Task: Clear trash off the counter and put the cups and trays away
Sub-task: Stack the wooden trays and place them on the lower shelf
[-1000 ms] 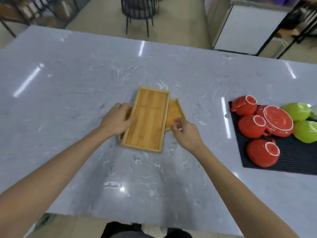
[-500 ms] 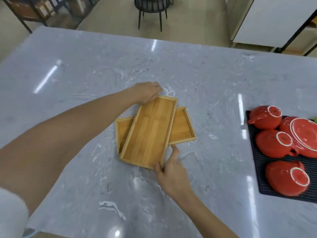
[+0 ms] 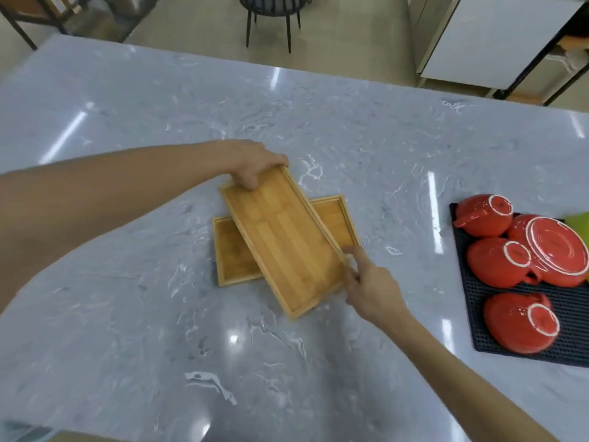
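Two bamboo trays lie crossed in the middle of the grey marble counter (image 3: 127, 314). The upper tray (image 3: 287, 244) sits at an angle across the lower tray (image 3: 236, 260). My left hand (image 3: 255, 165) grips the upper tray's far short end, fingers curled over the rim. My right hand (image 3: 366, 282) pinches the same tray's near right corner. Several red cups, among them one (image 3: 483, 215) at the back and one (image 3: 519, 323) at the front, rest upside down on a dark mat (image 3: 573, 346) at the right.
A red saucer (image 3: 557, 247) leans on the cups, and a green piece (image 3: 580, 220) shows at the right edge. Beyond the counter stand a black chair (image 3: 271, 11), a white cabinet (image 3: 497, 36) and dark shelving.
The upper tray has turned anticlockwise across the lower one. My left hand went from the tray's left side to its far end, my right hand from the lower tray to the upper tray's near right corner.
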